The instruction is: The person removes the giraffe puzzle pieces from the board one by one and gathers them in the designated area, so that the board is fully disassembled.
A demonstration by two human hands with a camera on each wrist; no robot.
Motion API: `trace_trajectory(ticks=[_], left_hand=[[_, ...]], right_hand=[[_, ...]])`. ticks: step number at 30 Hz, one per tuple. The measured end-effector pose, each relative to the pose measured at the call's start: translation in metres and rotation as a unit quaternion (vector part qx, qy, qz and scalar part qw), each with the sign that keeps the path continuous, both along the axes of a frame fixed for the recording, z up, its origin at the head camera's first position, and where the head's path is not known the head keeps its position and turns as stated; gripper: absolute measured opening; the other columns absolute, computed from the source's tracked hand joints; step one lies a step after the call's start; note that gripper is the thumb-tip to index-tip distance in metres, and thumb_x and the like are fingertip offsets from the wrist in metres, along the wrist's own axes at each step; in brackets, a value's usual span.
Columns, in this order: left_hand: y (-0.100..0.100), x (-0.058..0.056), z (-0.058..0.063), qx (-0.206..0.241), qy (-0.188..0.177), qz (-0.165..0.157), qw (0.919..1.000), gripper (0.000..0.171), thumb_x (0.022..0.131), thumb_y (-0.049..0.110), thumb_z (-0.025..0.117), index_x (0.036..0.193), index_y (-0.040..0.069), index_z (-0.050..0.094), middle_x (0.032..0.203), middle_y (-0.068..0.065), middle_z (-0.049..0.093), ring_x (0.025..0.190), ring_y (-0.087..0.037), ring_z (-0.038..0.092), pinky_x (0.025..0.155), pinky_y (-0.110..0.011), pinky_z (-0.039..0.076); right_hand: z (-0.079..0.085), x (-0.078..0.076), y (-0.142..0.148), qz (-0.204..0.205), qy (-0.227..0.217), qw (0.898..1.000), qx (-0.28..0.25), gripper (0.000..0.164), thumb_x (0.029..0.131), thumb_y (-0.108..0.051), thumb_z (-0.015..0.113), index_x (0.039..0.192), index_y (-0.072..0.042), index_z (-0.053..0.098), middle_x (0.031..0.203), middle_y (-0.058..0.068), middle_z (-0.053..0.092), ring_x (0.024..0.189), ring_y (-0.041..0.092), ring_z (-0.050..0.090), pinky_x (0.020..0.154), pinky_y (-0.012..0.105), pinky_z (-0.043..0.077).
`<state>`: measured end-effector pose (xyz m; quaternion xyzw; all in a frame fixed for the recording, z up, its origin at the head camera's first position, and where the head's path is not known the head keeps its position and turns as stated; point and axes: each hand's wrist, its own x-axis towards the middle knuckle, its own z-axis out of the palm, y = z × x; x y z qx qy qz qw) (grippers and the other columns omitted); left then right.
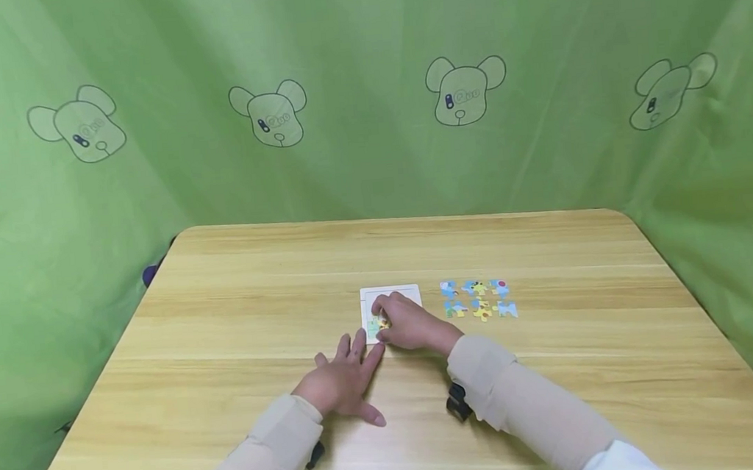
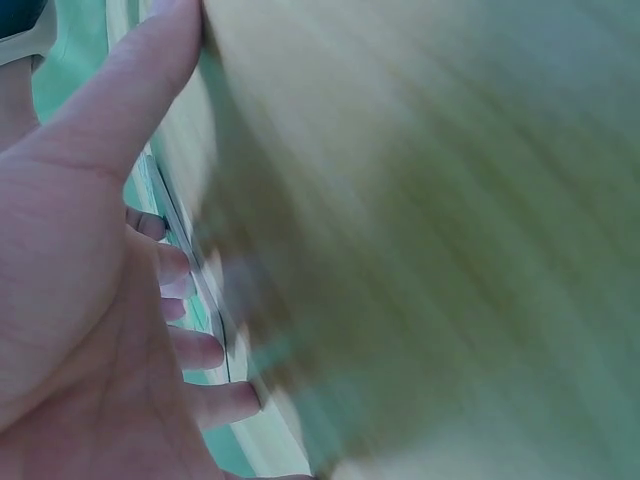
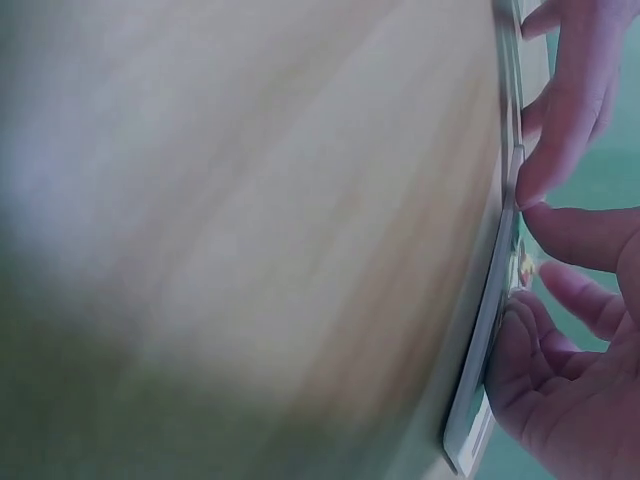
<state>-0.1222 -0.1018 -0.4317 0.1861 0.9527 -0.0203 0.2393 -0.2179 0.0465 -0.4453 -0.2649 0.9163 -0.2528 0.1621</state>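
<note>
A small white puzzle tray (image 1: 390, 290) lies flat on the table, with a green patch at its lower left. Over that corner my right hand (image 1: 410, 322) pinches a yellow-orange jigsaw piece (image 1: 383, 321) between thumb and fingers. In the right wrist view the fingers of that right hand (image 3: 590, 340) are curled at the tray, and a bit of the coloured piece (image 3: 527, 268) shows between them. My left hand (image 1: 343, 378) is spread with straight fingers, its fingertips touching the tray's near edge. The left wrist view shows this left hand (image 2: 90, 250) from the palm side.
Several loose jigsaw pieces (image 1: 482, 311), blue and yellow, lie in two rows right of the tray. The wooden table (image 1: 235, 298) extends around the hands. A green curtain (image 1: 371, 169) with bear-head drawings hangs behind it and at both sides.
</note>
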Motion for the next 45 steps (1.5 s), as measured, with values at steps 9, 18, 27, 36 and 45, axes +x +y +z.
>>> trace_trajectory(ticks=[9, 18, 27, 36, 45], left_hand=[[0.0, 0.0, 0.0, 0.003, -0.001, -0.001, 1.0, 0.117, 0.064, 0.076, 0.062, 0.153, 0.022, 0.01, 0.158, -0.016, 0.005, 0.143, -0.038, 0.015, 0.099, -0.065, 0.033], [0.001, 0.0, 0.001, -0.003, -0.006, -0.001, 1.0, 0.116, 0.064, 0.076, 0.061, 0.153, 0.022, 0.009, 0.158, -0.015, 0.004, 0.143, -0.037, 0.015, 0.099, -0.065, 0.033], [0.001, -0.001, 0.0, -0.001, -0.002, 0.001, 1.0, 0.116, 0.064, 0.075, 0.063, 0.153, 0.021, 0.012, 0.158, -0.015, 0.006, 0.143, -0.037, 0.016, 0.099, -0.065, 0.034], [0.001, 0.0, -0.002, -0.002, 0.001, 0.002, 1.0, 0.116, 0.063, 0.076, 0.063, 0.153, 0.021, 0.013, 0.158, -0.015, 0.007, 0.143, -0.037, 0.017, 0.099, -0.065, 0.034], [0.001, -0.001, -0.002, -0.001, 0.003, 0.0, 1.0, 0.116, 0.063, 0.076, 0.062, 0.152, 0.021, 0.013, 0.158, -0.015, 0.007, 0.142, -0.038, 0.017, 0.099, -0.065, 0.034]], right_hand=[[-0.005, 0.0, -0.002, 0.003, 0.016, 0.999, -0.029, 0.038, 0.078, -0.006, 0.071, 0.112, -0.007, 0.055, 0.088, 0.002, 0.052, 0.081, 0.015, 0.05, 0.075, 0.031, 0.045], [-0.006, -0.001, -0.001, 0.009, 0.013, 0.998, -0.061, 0.026, 0.081, 0.001, 0.063, 0.105, -0.007, 0.059, 0.078, 0.0, 0.052, 0.071, 0.014, 0.048, 0.065, 0.027, 0.043], [-0.004, -0.001, 0.006, -0.004, 0.026, 0.996, -0.08, 0.021, 0.086, -0.006, 0.064, 0.106, -0.01, 0.06, 0.074, -0.002, 0.052, 0.066, 0.012, 0.048, 0.061, 0.026, 0.043], [0.0, -0.001, 0.022, -0.027, 0.022, 0.997, -0.071, 0.019, 0.09, -0.012, 0.062, 0.109, -0.01, 0.062, 0.073, -0.001, 0.053, 0.064, 0.012, 0.047, 0.059, 0.027, 0.042], [0.002, 0.0, 0.043, -0.046, 0.004, 0.996, -0.079, 0.029, 0.09, -0.013, 0.062, 0.117, -0.005, 0.058, 0.075, -0.001, 0.056, 0.064, 0.012, 0.05, 0.062, 0.027, 0.045]])
